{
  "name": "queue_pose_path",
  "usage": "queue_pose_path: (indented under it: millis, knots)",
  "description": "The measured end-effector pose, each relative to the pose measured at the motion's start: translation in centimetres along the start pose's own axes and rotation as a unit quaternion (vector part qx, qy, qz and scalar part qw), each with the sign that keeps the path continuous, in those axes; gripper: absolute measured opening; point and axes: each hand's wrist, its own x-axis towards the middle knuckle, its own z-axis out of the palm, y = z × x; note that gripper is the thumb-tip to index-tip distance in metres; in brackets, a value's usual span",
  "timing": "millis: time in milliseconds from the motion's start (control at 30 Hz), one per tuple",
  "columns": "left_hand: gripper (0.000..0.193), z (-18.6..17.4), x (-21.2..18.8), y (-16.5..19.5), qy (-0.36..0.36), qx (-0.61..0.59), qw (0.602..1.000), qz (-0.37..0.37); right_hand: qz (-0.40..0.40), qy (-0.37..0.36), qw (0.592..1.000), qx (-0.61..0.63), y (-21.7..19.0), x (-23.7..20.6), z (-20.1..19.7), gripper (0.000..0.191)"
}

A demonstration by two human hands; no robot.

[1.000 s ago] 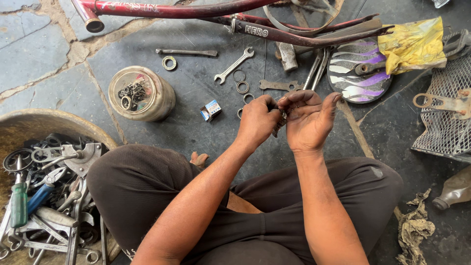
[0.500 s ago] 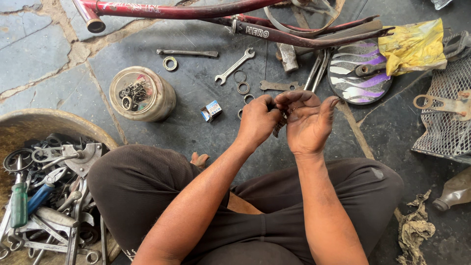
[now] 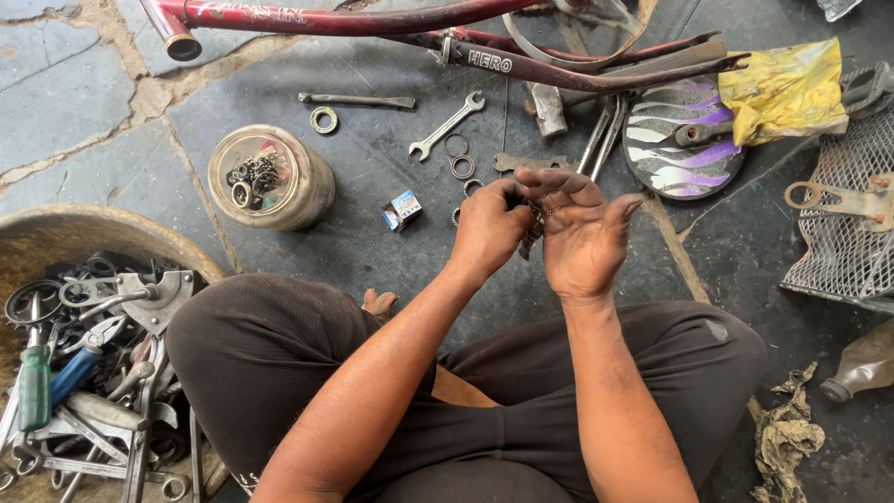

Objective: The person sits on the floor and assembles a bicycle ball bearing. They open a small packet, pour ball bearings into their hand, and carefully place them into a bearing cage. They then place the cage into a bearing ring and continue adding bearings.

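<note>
I sit cross-legged on a stone floor with both hands raised in front of me. My left hand (image 3: 489,228) is closed around a small dark metal part (image 3: 533,233), of which only a sliver shows between the hands. My right hand (image 3: 579,228) is cupped palm-up against it, greasy fingers curled over the same part. Just beyond my hands lie several metal rings (image 3: 462,168), a flat spanner (image 3: 447,125) and a small blue-and-white box (image 3: 402,209).
A clear jar (image 3: 270,177) of small metal parts stands at left. A round basin (image 3: 84,363) full of tools is at lower left. A red bicycle frame (image 3: 447,28) crosses the top, with a yellow rag (image 3: 782,88) and wire mesh basket (image 3: 843,214) at right.
Both hands have stayed together over the small part; the right hand's fingers have shifted slightly. Nothing else moved.
</note>
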Motion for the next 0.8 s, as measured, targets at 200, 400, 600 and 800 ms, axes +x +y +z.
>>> queue_pose_path:
  millis: [200, 400, 600, 800]
  knots:
    - [0.019, 0.01, 0.2, -0.16, 0.011, 0.008, 1.0, 0.017, -0.02, -0.045, 0.998, -0.026, -0.17, -0.14, 0.35, 0.09]
    - [0.022, -0.11, 0.32, -0.18, 0.021, 0.022, 0.999, 0.027, -0.041, -0.072, 0.992, -0.097, -0.14, -0.04, 0.35, 0.091]
    - [0.022, -0.15, 0.37, -0.12, 0.023, 0.017, 0.999, 0.029, -0.05, -0.099, 0.984, -0.136, 0.0, -0.07, 0.37, 0.099]
    - [0.019, -0.1, 0.39, -0.01, 0.018, 0.021, 0.999, 0.031, -0.039, -0.128, 0.983, -0.129, -0.15, -0.07, 0.45, 0.105]
